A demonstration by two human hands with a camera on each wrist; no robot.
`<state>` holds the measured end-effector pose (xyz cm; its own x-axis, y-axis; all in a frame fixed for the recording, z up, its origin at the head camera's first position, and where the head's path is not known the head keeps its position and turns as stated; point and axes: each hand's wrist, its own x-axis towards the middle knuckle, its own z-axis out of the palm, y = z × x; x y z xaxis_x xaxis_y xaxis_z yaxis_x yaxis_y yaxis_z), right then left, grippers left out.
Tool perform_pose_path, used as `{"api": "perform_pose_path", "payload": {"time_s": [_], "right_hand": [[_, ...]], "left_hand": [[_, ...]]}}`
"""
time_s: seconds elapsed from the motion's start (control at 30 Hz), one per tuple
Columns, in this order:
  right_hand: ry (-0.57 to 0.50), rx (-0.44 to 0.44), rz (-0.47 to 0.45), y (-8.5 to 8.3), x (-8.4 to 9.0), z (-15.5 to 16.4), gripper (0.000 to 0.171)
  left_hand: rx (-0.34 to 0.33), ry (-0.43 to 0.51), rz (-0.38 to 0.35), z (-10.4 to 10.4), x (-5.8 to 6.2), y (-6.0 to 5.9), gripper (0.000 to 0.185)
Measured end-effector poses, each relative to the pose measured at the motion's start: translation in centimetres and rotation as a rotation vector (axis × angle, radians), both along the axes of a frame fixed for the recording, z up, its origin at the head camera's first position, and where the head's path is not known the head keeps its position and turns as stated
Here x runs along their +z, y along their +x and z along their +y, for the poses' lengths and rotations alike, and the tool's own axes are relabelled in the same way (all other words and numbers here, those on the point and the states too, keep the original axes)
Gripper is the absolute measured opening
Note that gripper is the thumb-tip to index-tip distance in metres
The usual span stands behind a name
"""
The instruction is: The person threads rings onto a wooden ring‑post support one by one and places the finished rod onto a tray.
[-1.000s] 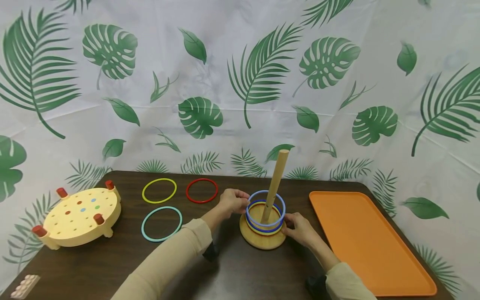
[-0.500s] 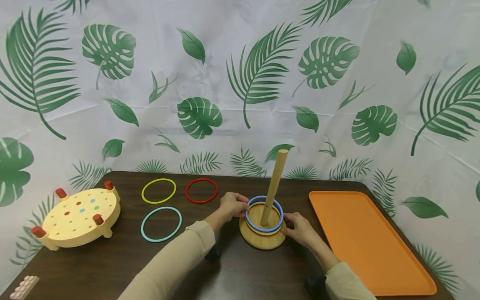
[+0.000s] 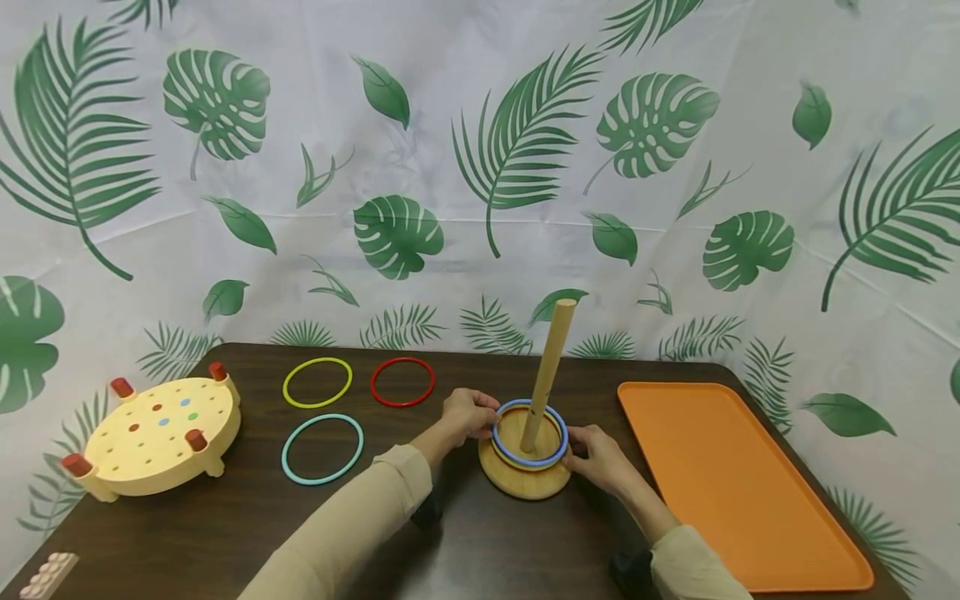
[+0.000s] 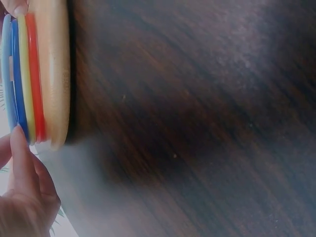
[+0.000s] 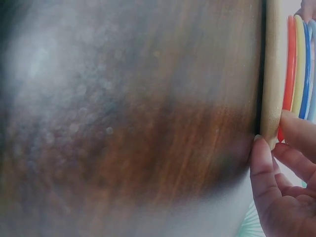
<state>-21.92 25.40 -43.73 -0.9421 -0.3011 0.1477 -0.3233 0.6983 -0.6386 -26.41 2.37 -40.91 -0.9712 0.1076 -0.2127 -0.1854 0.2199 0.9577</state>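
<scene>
**Four rings seated on the peg, three more lying loose**

While the dark wooden table (image 3: 225, 533) carries everything, its biggest item is the orange tray (image 3: 735, 483) at the right side, and a pale yellow peg board (image 3: 161, 433) with red knobs stands at the left. Between them, nearer the middle, stands the round wooden base (image 3: 525, 482) with its tilted wooden peg (image 3: 551, 358).

As far as the pictures show, the stacking looks a little over half done: the wrist views show a stack of rings (image 4: 22, 74) on the base, red lowest, then yellow, dark blue and light blue on top. The light blue ring (image 3: 528, 460) lies level around the peg. Three rings are left flat on the table to the left of the base: a teal ring (image 3: 287, 442) near, a yellow ring (image 3: 288, 379) and a red ring (image 3: 377, 375) farther back.

The stack sits directly between the hands. The left hand (image 3: 467, 412) is at its left edge, fingers curled, fingertips (image 4: 19, 148) touching the rim of the top rings. The right hand (image 3: 600, 457) is at the near right edge, fingers (image 5: 296, 131) pinching the ring stack, with one fingertip against the side of the base.
</scene>
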Motion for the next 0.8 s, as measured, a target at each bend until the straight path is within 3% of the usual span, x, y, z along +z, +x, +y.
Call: {"api": "perform_pose_path", "payload": {"time_s": [0.43, 0.8], "right_hand": [[0.004, 0.062, 0.038, -0.4, -0.2, 0.2, 0.036], [0.005, 0.046, 0.037, -0.1, -0.2, 0.1, 0.035]], "left_hand": [[-0.025, 0.029, -0.012, -0.7, 0.2, 0.3, 0.021], [-0.001, 0.003, 0.004, -4.9, 1.0, 0.3, 0.024]]}}
